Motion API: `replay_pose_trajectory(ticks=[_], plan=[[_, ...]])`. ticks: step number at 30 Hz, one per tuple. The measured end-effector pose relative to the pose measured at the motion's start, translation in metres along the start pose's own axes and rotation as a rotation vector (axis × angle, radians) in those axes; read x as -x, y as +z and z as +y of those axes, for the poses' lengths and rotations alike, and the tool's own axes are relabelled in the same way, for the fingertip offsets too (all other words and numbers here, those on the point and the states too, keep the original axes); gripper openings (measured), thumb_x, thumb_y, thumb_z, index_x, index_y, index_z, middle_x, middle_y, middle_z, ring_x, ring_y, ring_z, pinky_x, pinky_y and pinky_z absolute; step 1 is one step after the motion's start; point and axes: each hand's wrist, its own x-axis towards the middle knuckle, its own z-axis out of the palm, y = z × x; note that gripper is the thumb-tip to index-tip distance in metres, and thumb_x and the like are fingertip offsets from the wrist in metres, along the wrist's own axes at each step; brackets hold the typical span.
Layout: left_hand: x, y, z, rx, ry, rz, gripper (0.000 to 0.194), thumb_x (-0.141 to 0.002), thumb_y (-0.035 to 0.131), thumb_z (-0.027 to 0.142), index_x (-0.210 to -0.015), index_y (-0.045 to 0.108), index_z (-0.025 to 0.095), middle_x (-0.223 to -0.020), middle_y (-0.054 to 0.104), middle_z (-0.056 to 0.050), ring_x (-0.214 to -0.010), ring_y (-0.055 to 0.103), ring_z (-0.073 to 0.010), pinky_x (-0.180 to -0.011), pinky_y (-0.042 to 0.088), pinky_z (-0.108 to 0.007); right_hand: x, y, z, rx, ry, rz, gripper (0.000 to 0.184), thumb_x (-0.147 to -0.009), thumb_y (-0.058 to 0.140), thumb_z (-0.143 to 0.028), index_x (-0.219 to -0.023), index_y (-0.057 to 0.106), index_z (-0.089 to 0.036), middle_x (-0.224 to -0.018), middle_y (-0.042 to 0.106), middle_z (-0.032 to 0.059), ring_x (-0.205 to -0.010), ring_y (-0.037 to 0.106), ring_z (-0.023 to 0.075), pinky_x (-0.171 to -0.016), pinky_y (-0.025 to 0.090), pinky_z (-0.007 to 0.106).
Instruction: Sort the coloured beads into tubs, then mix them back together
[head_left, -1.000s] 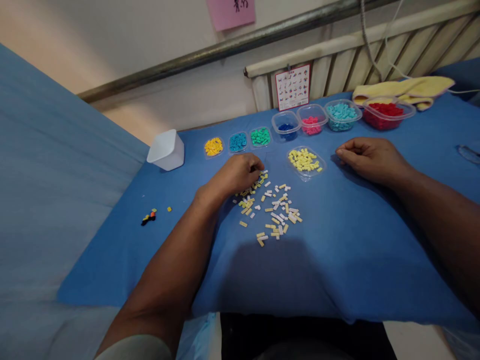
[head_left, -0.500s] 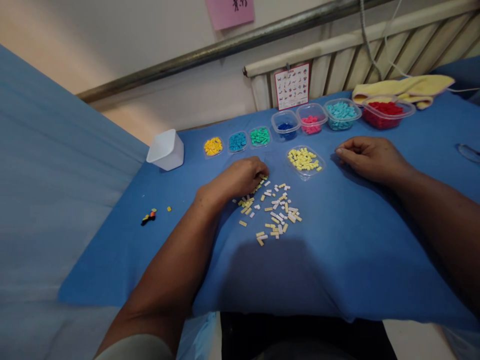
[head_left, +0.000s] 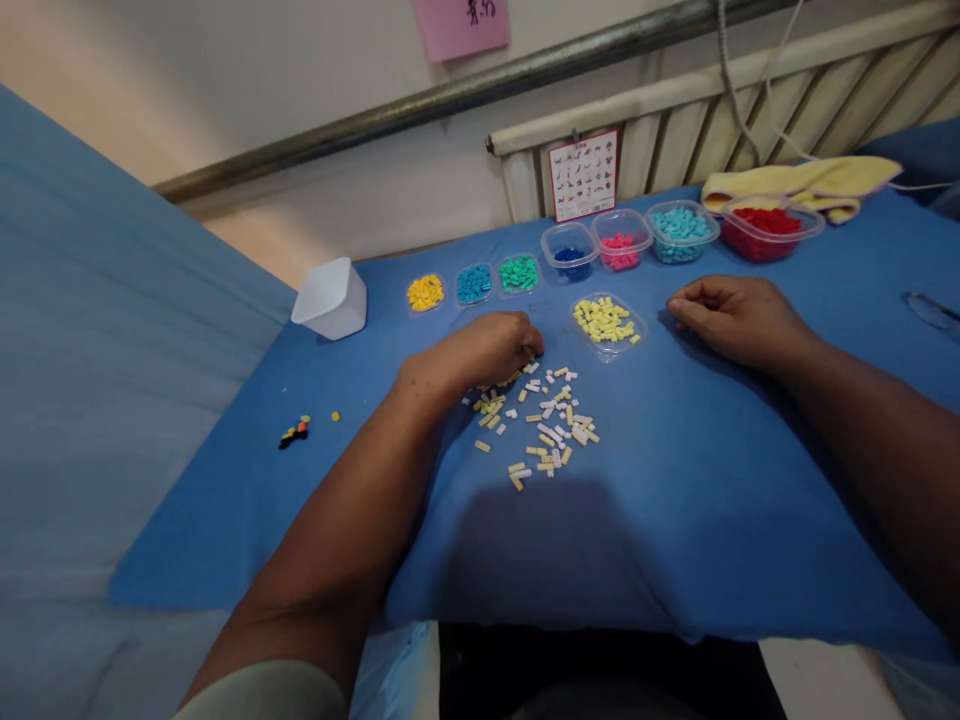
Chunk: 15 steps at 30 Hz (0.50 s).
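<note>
My left hand (head_left: 506,345) reaches over the upper edge of a loose scatter of small toy building bricks (head_left: 555,430), pale yellow and white. Its fingers are curled down and closed among the bricks; a bit of yellow shows by the fingertips, but what they grip is hidden. To the right, my right hand (head_left: 731,315) rests on its side on the cloth, thumb and fingers drawn together, contents not visible. Between the hands, nearer the right one, lies a shallow clear tray (head_left: 609,350) of light yellow bricks (head_left: 604,318).
Along the back stand clear tubs of orange-yellow (head_left: 425,292), blue (head_left: 474,284), green (head_left: 519,272), dark blue (head_left: 573,262), pink (head_left: 619,252), turquoise (head_left: 681,226) and red bricks (head_left: 765,228). A white box (head_left: 334,300), a small joined brick piece (head_left: 294,433) and a yellow cloth (head_left: 802,182) lie about.
My left hand has shifted very slightly right at the edge of the scattered bricks, its fingers still curled down. My right hand stays where it was. The view has tilted a little.
</note>
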Motion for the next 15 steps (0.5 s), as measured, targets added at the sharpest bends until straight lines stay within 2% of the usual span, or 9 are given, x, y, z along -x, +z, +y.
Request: replay_pose_trajectory(ticks=[3,8,15], plan=[[-0.007,-0.004,-0.002,0.013,-0.041,-0.059,0.032,-0.092,0.063,0.012,-0.112,0.087,0.022,-0.111,0.084,-0.006,-0.096,0.075,-0.0213,-0.085,0.052,-0.031,0.0,-0.001,-0.001,0.003,-0.004,-0.005,0.02,-0.096,0.071,-0.038,-0.096,0.081,-0.021,-0.087,0.082,0.0063,-0.078,0.072,0.0227,-0.077,0.052,0.037],[-0.01,-0.011,-0.004,0.066,-0.111,-0.121,0.022,-0.089,0.066,0.017,-0.102,0.083,0.023,-0.093,0.081,-0.001,-0.075,0.065,-0.017,-0.069,0.042,-0.029,-0.002,0.0,0.005,0.001,-0.051,0.007,0.018,-0.095,0.072,-0.042,-0.095,0.081,-0.026,-0.088,0.083,0.0055,-0.079,0.074,0.0249,-0.076,0.055,0.039],[-0.013,-0.016,-0.007,0.101,-0.158,-0.158,0.021,-0.088,0.067,0.022,-0.102,0.083,0.024,-0.088,0.08,0.001,-0.072,0.065,-0.0155,-0.067,0.039,-0.029,-0.005,0.002,0.009,0.01,-0.061,0.015,0.024,-0.094,0.07,-0.046,-0.095,0.082,-0.026,-0.086,0.084,0.0054,-0.078,0.075,0.0254,-0.075,0.059,0.039]])
